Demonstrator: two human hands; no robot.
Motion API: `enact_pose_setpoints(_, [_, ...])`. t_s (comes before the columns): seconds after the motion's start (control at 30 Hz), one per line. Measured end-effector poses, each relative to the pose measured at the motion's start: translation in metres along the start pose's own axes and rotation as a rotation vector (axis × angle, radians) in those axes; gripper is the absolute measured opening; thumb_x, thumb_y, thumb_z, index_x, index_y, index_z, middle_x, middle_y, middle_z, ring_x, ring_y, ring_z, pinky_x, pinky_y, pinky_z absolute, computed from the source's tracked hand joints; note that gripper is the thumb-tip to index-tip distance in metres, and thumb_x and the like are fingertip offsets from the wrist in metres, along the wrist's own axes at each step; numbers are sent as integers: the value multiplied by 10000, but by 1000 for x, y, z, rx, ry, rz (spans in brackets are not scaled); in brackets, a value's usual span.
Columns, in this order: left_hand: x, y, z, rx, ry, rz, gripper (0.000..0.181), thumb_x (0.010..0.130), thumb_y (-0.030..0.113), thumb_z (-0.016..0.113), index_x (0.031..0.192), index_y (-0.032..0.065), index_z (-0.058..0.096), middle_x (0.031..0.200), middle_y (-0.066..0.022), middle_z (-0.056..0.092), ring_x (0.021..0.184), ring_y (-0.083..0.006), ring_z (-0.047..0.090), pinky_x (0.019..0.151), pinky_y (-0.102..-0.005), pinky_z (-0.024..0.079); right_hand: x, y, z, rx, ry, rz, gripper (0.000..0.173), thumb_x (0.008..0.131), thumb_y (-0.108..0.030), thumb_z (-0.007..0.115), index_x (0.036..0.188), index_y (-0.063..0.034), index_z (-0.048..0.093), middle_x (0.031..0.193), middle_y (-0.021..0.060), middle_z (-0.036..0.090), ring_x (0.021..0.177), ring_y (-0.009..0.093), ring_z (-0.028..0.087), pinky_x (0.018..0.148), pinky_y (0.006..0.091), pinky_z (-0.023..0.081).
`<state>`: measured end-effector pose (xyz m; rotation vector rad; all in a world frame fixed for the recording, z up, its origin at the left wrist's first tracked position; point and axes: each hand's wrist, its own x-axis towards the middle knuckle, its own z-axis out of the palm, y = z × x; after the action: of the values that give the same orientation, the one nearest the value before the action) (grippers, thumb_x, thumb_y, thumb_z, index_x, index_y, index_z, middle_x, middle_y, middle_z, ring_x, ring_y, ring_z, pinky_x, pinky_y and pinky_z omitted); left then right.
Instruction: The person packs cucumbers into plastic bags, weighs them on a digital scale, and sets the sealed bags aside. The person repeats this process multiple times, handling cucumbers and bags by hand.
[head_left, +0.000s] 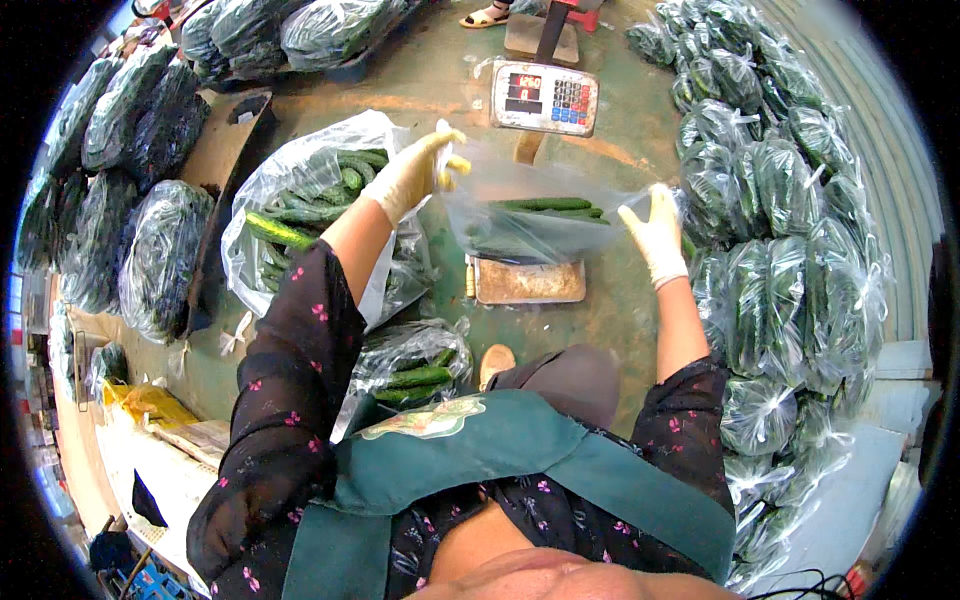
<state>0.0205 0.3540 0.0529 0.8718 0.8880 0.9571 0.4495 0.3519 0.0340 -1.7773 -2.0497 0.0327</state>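
Observation:
A clear plastic bag (469, 221) is stretched between my two hands, both in pale gloves. My left hand (416, 169) grips its left end, some fingers spread. The right end is pinched by my right hand (660, 232), thumb apart from the fingers. Several green cucumbers (551, 204) show through the film; whether they lie inside the bag or behind it I cannot tell. Just below is the worn platform of a digital scale (529, 281). Its keypad and lit display unit (544, 97) face me beyond the bag.
Left of the scale stands a large open plastic bag (244, 191) of loose cucumbers. Another bag of cucumbers (412, 375) lies near my foot. Filled bags (780, 300) are stacked along the right; more bags (161, 259) line the left. A person's sandalled foot (484, 16) is at the top.

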Motion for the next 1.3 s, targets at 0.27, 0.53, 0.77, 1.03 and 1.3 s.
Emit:
enact_pose_setpoints(0.27, [-43,-83,25,-233,33,-257,474,927,427,601,1243,88,505,932,-173,670,625,-252,590,571,-351,483,-28,23,23,221,-402,311,897,802,-463,727,1476,0,359,1459,256,440,1359,364,429,1133,377,326])
enact_pose_setpoints(0.53, [-68,-111,25,-89,165,-96,439,932,341,642,1258,61,552,1024,-108,673,867,-188,640,786,-314,496,-44,17,9,835,-431,538,742,846,-416,729,1397,17,486,1379,189,552,1245,237,549,1022,329,430])
enact_pose_setpoints(0.77, [-163,-72,8,339,344,-33,405,935,299,652,1211,5,616,1091,-85,688,982,-156,641,880,-286,487,-70,-32,-41,873,-448,246,526,913,-236,683,1358,1,535,1325,134,596,1205,191,565,1003,309,445])
enact_pose_setpoints(1.03, [-287,-85,-100,1475,651,70,612,786,335,727,1305,51,569,1153,-175,657,1110,-356,604,945,-456,478,-63,-198,-78,946,-718,-78,461,927,-190,663,1336,-6,557,1300,111,617,1186,174,575,1029,316,436])
enact_pose_setpoints(1.3, [-308,-56,-111,1692,534,-570,718,809,556,628,1385,141,522,1360,-130,570,1361,-422,388,1087,-708,162,-58,-360,25,958,-1005,-394,396,942,-172,623,1301,-8,595,1257,86,651,1150,152,593,1017,290,439])
